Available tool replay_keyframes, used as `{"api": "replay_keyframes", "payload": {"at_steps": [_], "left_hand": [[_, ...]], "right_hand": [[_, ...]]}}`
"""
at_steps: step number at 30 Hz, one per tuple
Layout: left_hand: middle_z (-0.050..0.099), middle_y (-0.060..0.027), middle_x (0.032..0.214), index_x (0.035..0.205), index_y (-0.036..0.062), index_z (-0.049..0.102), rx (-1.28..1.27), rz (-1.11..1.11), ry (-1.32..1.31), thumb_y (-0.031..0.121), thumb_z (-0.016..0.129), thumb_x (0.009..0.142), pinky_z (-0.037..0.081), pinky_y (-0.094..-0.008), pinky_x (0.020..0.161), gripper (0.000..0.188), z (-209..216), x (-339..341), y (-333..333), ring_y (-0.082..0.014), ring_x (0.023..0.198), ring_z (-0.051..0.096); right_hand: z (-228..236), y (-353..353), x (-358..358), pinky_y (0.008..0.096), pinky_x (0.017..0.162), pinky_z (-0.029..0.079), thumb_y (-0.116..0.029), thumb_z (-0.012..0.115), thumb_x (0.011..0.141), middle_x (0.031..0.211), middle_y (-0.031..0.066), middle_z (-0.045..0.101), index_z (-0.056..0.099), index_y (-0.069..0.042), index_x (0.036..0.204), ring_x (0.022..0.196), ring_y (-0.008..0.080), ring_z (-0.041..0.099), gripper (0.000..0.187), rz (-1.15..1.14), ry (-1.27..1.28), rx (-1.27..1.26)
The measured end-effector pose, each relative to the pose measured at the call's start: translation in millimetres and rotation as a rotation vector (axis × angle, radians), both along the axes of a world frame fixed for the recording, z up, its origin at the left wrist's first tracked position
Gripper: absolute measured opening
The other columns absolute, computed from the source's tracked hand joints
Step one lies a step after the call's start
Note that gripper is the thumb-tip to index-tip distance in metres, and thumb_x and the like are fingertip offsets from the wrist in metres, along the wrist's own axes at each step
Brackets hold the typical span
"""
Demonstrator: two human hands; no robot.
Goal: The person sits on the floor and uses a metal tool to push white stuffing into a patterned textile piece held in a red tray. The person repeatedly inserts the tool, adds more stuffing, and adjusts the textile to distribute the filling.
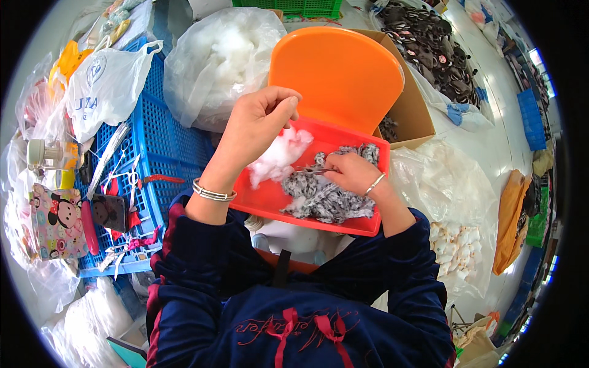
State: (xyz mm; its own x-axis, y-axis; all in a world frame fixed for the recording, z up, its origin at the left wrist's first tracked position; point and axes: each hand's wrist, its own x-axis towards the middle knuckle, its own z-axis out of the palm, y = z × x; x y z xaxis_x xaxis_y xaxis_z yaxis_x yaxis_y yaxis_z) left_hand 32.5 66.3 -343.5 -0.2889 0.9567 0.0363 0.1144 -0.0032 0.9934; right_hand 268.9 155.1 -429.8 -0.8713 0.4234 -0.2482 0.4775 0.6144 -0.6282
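Note:
My left hand (261,119) is raised over the far left part of a red tray (363,228), thumb and fingers pressed together. Whatever they pinch is hidden from this side. Below it, a wad of white stuffing (283,154) lies in the tray. My right hand (353,175) is closed around thin metal tweezers (310,170), whose prongs point left among the fuzzy grey-and-black plush pieces (331,201). These pieces are heaped across the tray's right half, and the tweezers' tips are hard to make out against them.
Behind the tray stands an orange chair back (337,76) in front of a cardboard box (410,113). A clear bag of stuffing (224,61) is at the far left. Blue crates (175,147) at left hold scissors (132,178) and a phone (110,213). Dark plush pieces (429,52) lie far right.

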Motion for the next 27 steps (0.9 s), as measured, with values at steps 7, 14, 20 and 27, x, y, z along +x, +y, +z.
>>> {"api": "replay_keyframes", "payload": {"at_steps": [7, 14, 20, 27], "left_hand": [[0.065, -0.0031, 0.081, 0.105, -0.0046, 0.067, -0.002, 0.000, 0.052, 0.011, 0.058, 0.095, 0.049, -0.0221, 0.066, 0.021, -3, 1, 1, -0.0078, 0.073, 0.059], [0.066, -0.0041, 0.081, 0.105, -0.0050, 0.067, -0.044, 0.002, 0.127, 0.012, 0.058, 0.095, 0.049, -0.0222, 0.067, 0.022, 0, 5, 0, -0.0082, 0.072, 0.060], [0.066, -0.0048, 0.081, 0.105, -0.0056, 0.066, -0.019, -0.011, 0.133, 0.012, 0.059, 0.095, 0.050, -0.0229, 0.067, 0.022, -4, 6, -1, -0.0088, 0.073, 0.061], [0.066, -0.0049, 0.081, 0.105, -0.0062, 0.066, -0.047, -0.033, 0.164, 0.012, 0.060, 0.094, 0.050, -0.0230, 0.068, 0.023, -3, 6, -1, -0.0088, 0.073, 0.060]], "right_hand": [[-9, 14, 12, 0.0461, 0.076, 0.050, -0.024, 0.063, 0.081, 0.086, 0.0205, 0.066, 0.064, -0.002, 0.088, 0.087, 0.0392, 0.063, 0.022, -0.114, -0.163, 0.092], [-7, 27, 7, 0.0441, 0.074, 0.050, -0.030, 0.067, 0.080, 0.083, 0.0233, 0.066, 0.064, 0.001, 0.089, 0.083, 0.0397, 0.064, 0.033, -0.193, -0.102, 0.027], [-8, 12, 8, 0.0434, 0.077, 0.050, -0.026, 0.069, 0.077, 0.087, 0.0223, 0.066, 0.063, 0.001, 0.090, 0.086, 0.0394, 0.063, 0.030, -0.013, -0.095, -0.069], [-11, 23, 17, 0.0422, 0.082, 0.050, -0.018, 0.065, 0.077, 0.093, 0.0214, 0.067, 0.065, -0.002, 0.098, 0.091, 0.0388, 0.064, 0.027, 0.076, -0.203, -0.071]]}}
